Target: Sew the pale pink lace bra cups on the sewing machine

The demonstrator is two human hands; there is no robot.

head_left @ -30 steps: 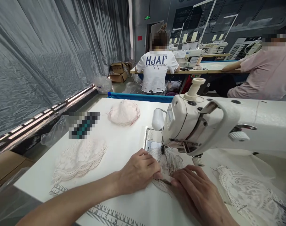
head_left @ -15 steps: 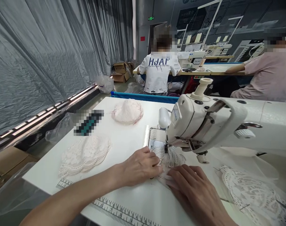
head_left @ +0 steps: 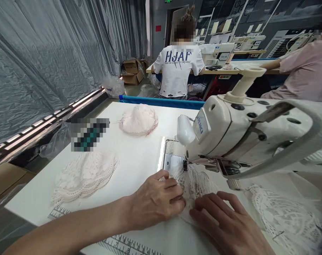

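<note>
A piece of white lace fabric (head_left: 195, 182) lies under the presser foot (head_left: 185, 165) of a white sewing machine (head_left: 216, 129). My left hand (head_left: 159, 196) grips the left edge of the lace, its fingers curled and closed just in front of the metal needle plate (head_left: 174, 161). On the near right side of the same lace is my right hand (head_left: 224, 219), with bent fingers closed on the fabric. The fingertips of both hands are partly hidden. The lace gathers in fine folds between them.
Left on the white table (head_left: 139, 163) lie a lace piece (head_left: 86, 175) and a padded pale pink cup (head_left: 139, 120). More lace (head_left: 285, 212) rests at right. A printed ruler scale (head_left: 124, 244) runs along the front. Two people sit beyond, one in a white shirt (head_left: 178, 72).
The view has moved closer and tilted down. My right hand has shifted slightly, with its fingers more spread, and more lace shows between my hands. Both hands stay at the lace.
</note>
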